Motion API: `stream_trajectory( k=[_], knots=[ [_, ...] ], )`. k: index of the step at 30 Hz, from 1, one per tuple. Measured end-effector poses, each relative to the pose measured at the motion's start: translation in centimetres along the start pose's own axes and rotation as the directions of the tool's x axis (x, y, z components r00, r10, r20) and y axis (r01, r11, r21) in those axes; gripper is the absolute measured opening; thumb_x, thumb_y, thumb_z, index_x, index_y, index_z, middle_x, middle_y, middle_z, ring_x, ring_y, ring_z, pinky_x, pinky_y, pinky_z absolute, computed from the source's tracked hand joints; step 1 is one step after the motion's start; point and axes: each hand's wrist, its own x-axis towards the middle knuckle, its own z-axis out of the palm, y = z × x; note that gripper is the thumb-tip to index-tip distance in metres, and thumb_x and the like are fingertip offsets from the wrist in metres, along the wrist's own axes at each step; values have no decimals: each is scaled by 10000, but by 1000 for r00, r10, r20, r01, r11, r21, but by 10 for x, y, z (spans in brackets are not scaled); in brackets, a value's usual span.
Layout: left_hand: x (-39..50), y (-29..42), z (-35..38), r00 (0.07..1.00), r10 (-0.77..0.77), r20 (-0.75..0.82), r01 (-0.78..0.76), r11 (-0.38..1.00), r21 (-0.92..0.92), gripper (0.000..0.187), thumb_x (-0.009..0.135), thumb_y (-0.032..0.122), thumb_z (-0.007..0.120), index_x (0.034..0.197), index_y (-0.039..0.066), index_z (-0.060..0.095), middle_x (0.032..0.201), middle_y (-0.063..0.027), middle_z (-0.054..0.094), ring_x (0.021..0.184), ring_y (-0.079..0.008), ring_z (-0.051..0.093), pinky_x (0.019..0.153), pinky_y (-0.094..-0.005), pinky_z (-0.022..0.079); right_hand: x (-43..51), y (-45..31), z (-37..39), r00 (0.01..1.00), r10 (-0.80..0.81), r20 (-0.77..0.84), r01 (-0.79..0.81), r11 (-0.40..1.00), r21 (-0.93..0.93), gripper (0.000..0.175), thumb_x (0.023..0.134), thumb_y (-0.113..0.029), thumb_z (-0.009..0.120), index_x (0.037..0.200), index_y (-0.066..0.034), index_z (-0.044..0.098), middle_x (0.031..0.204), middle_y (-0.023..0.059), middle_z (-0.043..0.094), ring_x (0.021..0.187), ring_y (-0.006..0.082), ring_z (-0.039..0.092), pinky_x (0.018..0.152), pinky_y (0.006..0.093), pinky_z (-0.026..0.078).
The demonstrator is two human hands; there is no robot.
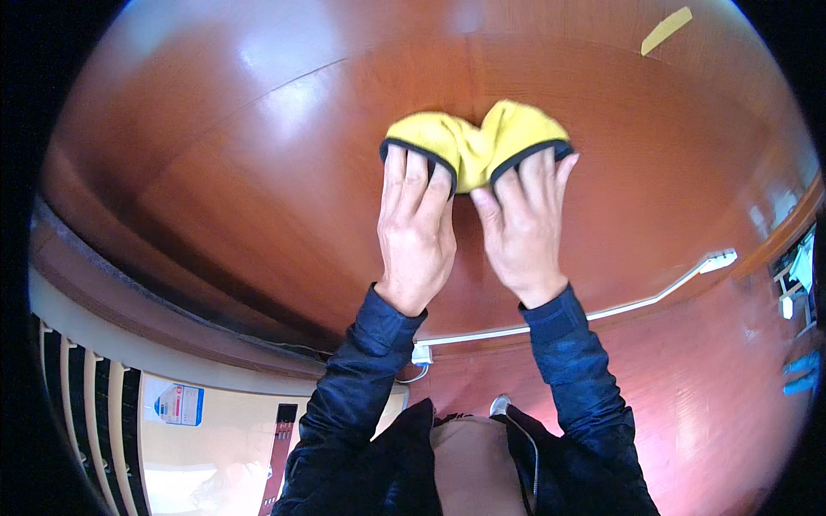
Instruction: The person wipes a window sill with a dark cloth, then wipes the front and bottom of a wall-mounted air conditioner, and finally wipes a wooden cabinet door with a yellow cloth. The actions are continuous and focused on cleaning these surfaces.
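Observation:
A yellow cloth (476, 151) with black edging lies bunched against a reddish-brown wood-panelled surface (290, 213). The fingers of my left hand (416, 226) are tucked under the cloth's left part, so the fingertips are hidden. My right hand (526, 226) has its fingers under the right part, with the thumb at the cloth's lower edge. Between the two hands the cloth is creased into a dip. Both hands have hold of it, backs toward me.
White cable trunking (635, 304) runs along the panel's foot to a white fitting (719, 259). Below it is a white socket box (421, 355) with a cord. A cream appliance cabinet (213, 445) stands at lower left. Yellow tape (666, 31) sticks to the panel, upper right.

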Motion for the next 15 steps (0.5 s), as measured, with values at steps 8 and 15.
stream_trajectory(
  k=[8,15],
  knots=[
    [-170,8,69,944,-203,261,159,970,183,314,929,82,641,1239,84,693,1478,-195,544,1516,-425,400,1194,-850,59,-175,31,57,945,168,280,-171,985,-13,346,957,-188,718,1289,-93,697,1496,191,516,1508,458,352,1210,846,16],
    [-147,16,61,960,-140,242,128,990,66,357,888,30,634,1238,53,696,1504,-173,564,1533,-395,418,1190,-850,13,-166,68,29,971,194,142,-194,981,-14,337,977,-168,703,1291,-44,700,1541,211,512,1534,457,367,1219,847,-7]
  ],
)
